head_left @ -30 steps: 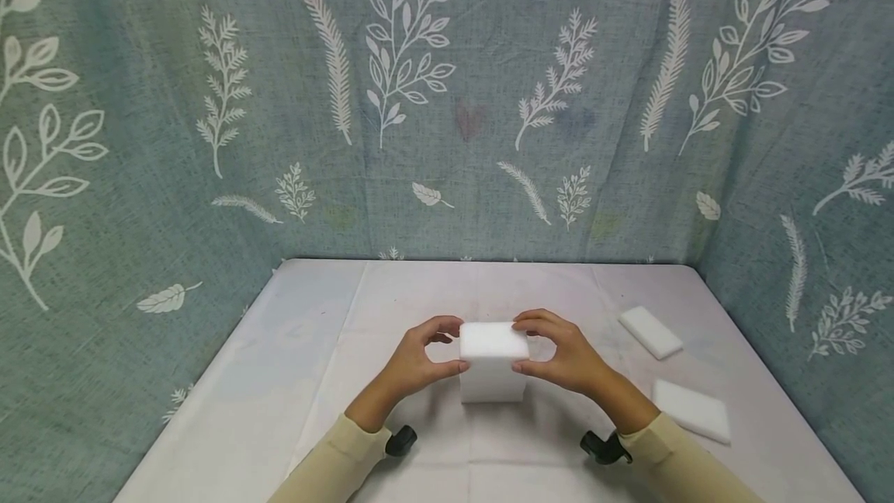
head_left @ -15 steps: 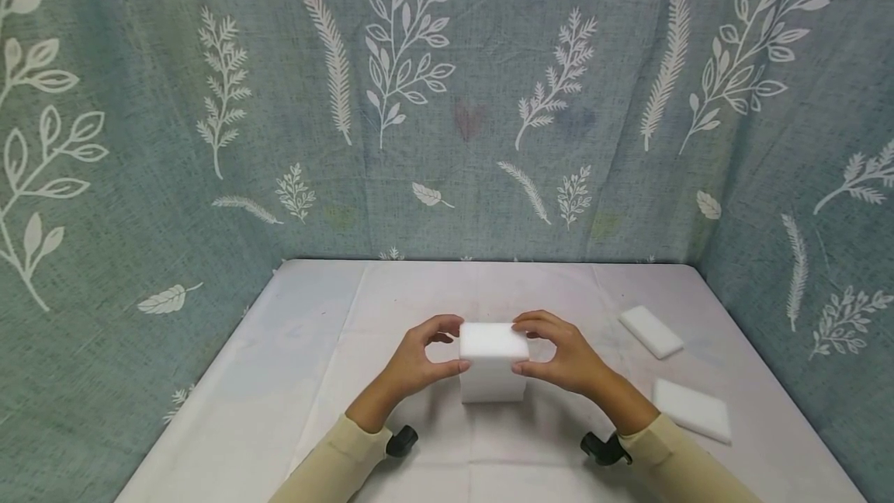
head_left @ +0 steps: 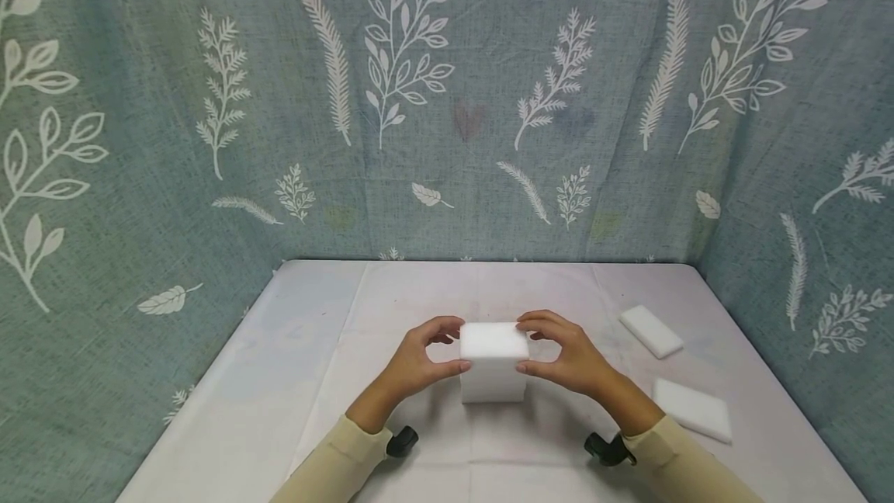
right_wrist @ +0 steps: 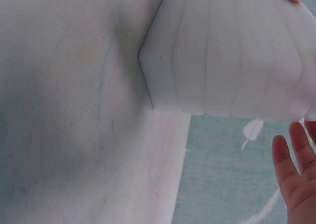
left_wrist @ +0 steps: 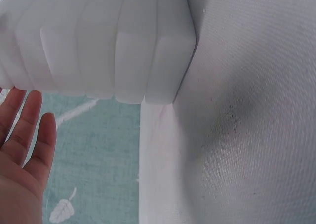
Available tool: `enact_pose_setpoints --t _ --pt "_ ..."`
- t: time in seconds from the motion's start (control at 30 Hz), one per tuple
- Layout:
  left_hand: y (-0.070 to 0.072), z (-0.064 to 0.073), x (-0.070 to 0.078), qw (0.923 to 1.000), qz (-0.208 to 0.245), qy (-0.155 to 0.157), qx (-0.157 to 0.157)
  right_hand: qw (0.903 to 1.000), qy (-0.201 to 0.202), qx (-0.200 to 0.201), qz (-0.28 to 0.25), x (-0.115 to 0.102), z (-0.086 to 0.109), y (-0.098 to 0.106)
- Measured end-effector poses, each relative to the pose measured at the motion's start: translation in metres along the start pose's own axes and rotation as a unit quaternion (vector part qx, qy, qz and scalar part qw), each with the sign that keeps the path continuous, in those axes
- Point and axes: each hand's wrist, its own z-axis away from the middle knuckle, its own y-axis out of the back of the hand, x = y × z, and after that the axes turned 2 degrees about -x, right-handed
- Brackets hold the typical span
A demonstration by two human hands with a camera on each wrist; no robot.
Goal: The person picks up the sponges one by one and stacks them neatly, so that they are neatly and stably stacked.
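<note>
A stack of several white sponges (head_left: 493, 383) stands upright on the table in the head view, its layers visible from the side in both wrist views. My left hand (head_left: 417, 359) holds the top of the stack at its left side, thumb on the front corner and fingers at the back. On the opposite side, my right hand (head_left: 564, 352) holds it likewise, thumb in front and fingers at the back corner. Some fingers (left_wrist: 30, 127) of the left hand reach beside the upper layers in the left wrist view. Parts of both hands lie outside the wrist views.
Two loose white sponges lie flat at the right: a farther sponge (head_left: 650, 331) and a nearer sponge (head_left: 693, 410) close to the right forearm. A white cloth covers the table (head_left: 314, 394). Patterned green-blue curtains (head_left: 447, 99) enclose its back and sides.
My right hand has shifted very slightly to the right along the sponge stack's edge. The left hand, the stack and the loose sponges stay where they were.
</note>
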Motion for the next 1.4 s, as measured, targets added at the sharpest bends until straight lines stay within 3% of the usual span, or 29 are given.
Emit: enact_pose_setpoints --t 0.57,0.63,0.87,1.03,1.17,1.4 --pt "0.002 0.000 -0.003 1.0000 0.009 -0.002 0.000 0.9994 -0.022 0.010 0.026 0.009 0.010 0.012" --pt "0.002 -0.001 0.001 0.9999 0.010 -0.009 0.004 0.9991 -0.031 0.011 0.028 0.018 0.013 0.012" --pt "0.010 -0.002 0.034 0.9996 0.009 -0.026 0.000 0.9976 -0.055 0.010 0.041 0.050 0.025 0.019" --pt "0.011 -0.002 0.036 0.9999 0.010 -0.008 -0.003 0.9942 -0.094 -0.002 0.053 0.059 0.029 0.027" --pt "0.010 -0.002 0.035 0.9999 0.016 -0.003 0.000 0.9902 -0.118 -0.001 0.075 0.064 0.034 0.033" --pt "0.002 0.001 -0.001 1.0000 0.004 -0.006 0.001 0.9837 -0.143 0.019 0.107 0.070 0.044 0.046"
